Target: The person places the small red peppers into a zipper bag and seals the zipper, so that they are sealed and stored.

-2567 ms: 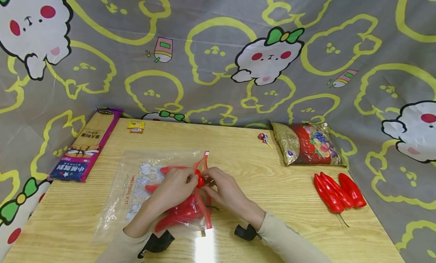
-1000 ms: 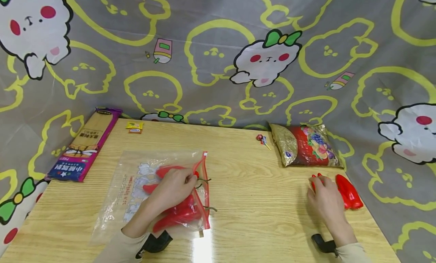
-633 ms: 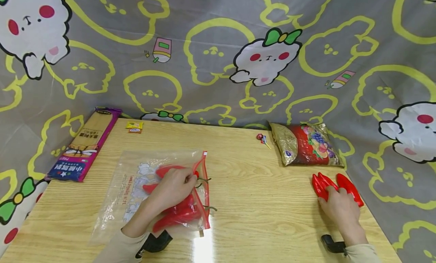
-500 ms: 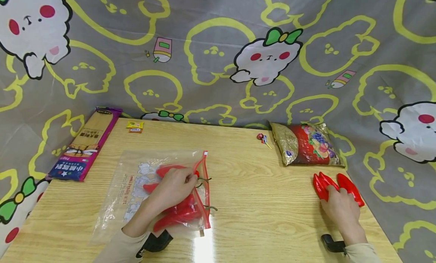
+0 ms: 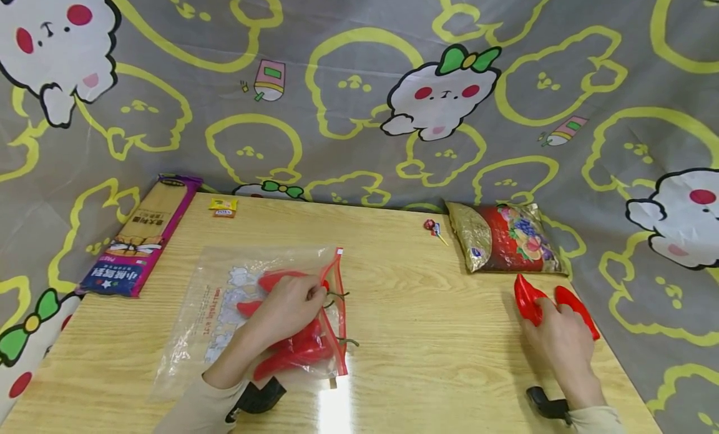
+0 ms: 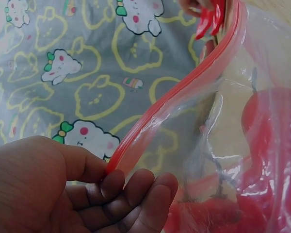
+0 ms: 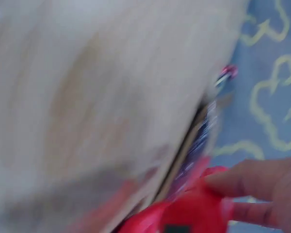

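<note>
A clear zip bag [image 5: 196, 309] with a red zip edge lies on the table. Several long red peppers [image 5: 292, 359] show inside it, and green stems stick out at its mouth. My left hand [image 5: 289, 306] pinches the bag's zip edge between thumb and index finger, plain in the left wrist view. At the right side of the table, my right hand [image 5: 562, 343] grips a red pepper [image 5: 527, 300], its tip pointing away. Whether a second pepper lies under that hand is hard to tell. Another red pepper [image 5: 581, 312] lies just right of it. The right wrist view is blurred.
A gold and red fruit-print bag [image 5: 513, 237] sits at the back right, with a lollipop [image 5: 435, 228] beside it. At the left lies a spaghetti packet [image 5: 140, 237]. Two small wrapped sweets [image 5: 223, 206] are at the back. A patterned cloth [image 5: 337, 109] walls off the back and sides.
My right hand has left the bag's mouth, gone right to the loose peppers and gripped one, whose tip has now shifted slightly away from me. My left hand stays at the bag's edge.
</note>
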Motion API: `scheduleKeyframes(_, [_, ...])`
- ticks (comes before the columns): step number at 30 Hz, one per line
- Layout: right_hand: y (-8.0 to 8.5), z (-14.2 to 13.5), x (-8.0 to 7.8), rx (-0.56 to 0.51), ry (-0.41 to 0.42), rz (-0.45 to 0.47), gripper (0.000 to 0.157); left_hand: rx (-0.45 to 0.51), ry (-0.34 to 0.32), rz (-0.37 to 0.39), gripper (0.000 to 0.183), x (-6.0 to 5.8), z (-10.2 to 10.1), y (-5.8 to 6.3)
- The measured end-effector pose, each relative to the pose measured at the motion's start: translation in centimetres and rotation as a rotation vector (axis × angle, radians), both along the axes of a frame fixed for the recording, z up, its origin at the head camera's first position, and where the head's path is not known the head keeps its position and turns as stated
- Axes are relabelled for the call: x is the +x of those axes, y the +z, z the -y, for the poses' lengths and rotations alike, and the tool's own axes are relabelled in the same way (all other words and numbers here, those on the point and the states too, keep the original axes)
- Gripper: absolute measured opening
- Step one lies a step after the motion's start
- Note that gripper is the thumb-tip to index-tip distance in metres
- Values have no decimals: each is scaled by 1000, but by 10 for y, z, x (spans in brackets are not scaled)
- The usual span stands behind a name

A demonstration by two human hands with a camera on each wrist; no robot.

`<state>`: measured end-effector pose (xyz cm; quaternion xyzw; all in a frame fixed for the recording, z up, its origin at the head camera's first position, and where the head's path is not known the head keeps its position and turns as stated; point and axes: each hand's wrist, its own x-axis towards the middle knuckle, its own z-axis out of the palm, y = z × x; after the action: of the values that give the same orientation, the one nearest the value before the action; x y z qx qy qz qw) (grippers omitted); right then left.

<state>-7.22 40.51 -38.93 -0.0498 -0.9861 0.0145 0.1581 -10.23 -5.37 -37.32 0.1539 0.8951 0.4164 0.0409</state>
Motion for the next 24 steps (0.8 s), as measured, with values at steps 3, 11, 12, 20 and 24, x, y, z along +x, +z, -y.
scheduleKeyframes(3, [10, 26, -3, -72, 67, -5, 43, 0, 1, -14, 25, 0, 0, 1])
scheduleKeyframes(11, [20, 119, -9, -242, 482, 59, 36, 6, -3, -27, 26, 0, -1, 0])
scheduleKeyframes(12, [21, 130, -9, -259, 540, 64, 35, 8, -4, -23, 25, -1, -1, 0])
scheduleKeyframes(20, [24, 199, -7, -338, 794, 154, 37, 5, -7, -23, 25, 0, -1, 2])
scheduleKeyframes(24, [17, 220, -10, -327, 898, 137, 36, 6, -5, 0, 23, 1, 0, 3])
